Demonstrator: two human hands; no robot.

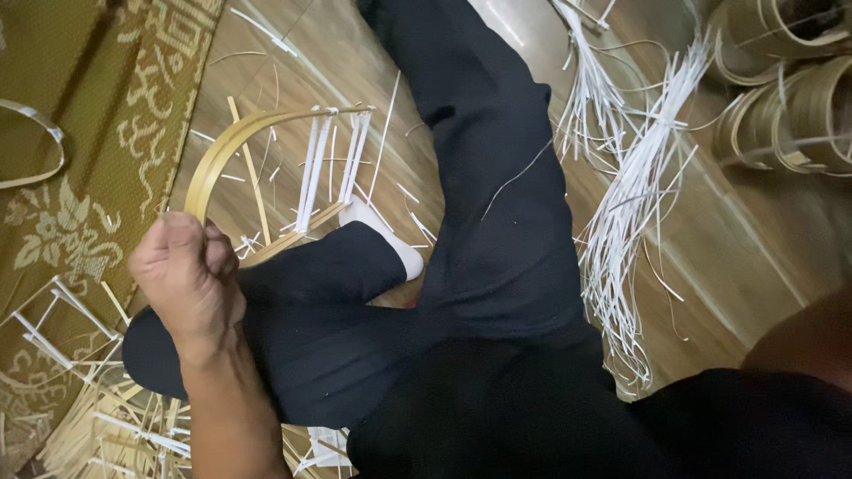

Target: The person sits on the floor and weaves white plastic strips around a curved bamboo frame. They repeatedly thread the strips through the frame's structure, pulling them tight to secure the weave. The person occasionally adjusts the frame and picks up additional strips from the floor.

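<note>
Gripping the bamboo hoop (232, 142) in a closed left hand (188, 266).

Wooden floor (710, 239), white strip bundle (630, 204), patterned mat (80, 168), bamboo rings (781, 98), scattered slivers

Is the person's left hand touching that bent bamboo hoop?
Touching. The head view shows the left hand closed in a fist around the near end of the bamboo hoop, with no gap between them.

Shiny wood-look floor (710, 257) everywhere. A gold patterned mat (98, 133) covers the left of the frame, light glaring top centre.
</note>
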